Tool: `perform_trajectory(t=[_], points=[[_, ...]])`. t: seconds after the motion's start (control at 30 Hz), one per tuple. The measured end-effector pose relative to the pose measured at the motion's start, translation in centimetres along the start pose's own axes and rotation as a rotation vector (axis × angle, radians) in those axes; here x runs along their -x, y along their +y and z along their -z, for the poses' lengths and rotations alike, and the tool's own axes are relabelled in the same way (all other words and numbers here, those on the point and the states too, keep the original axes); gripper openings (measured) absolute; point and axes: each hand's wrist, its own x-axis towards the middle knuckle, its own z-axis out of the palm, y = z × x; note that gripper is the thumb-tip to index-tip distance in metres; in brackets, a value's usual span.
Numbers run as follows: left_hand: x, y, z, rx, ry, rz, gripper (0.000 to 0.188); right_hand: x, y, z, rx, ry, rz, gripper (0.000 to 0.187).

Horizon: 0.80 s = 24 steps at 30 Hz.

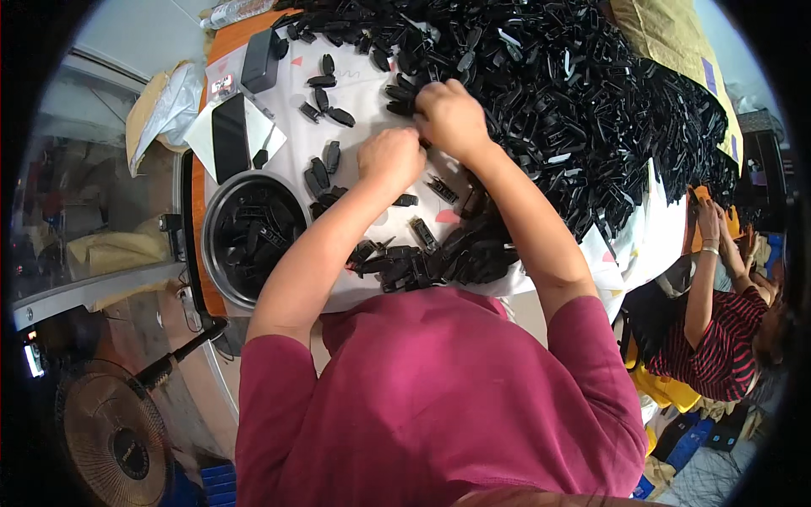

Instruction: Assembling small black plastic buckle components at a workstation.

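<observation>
My left hand (391, 158) is closed over the white-covered table, knuckles up. Whatever its fingers hold is hidden. Just right of it and a little farther off, my right hand (452, 118) is also closed, at the edge of the big heap of small black plastic pieces (557, 127). Its fingertips point down and left, close to my left hand, and their contents cannot be seen. Some dark oblong pieces (401, 95) lie beside my right hand. Left of my left hand are a couple of loose black pieces (318, 174). Another piece, with an open frame (442, 189), lies below both hands.
A round bowl (213, 245) of black pieces stands at the left, near a phone (230, 139) and a dark box (260, 61). More pieces (473, 253) are piled along the near edge. A fan (114, 435) is lower left; a person in stripes (705, 346) works at right.
</observation>
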Motion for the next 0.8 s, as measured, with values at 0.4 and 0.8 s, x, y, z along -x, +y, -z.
perform_trajectory(t=[0.4,0.8], points=[[4.9,0.7,4.3,1.664,-0.031,-0.06,0.015,5.1,-5.1,9.2,-1.563,0.329,-0.584,0.022],[6.7,0.5,5.9,1.409,0.112,-0.3,0.03,7.3,-5.9,11.1,-1.019,0.367,-0.277,0.025]])
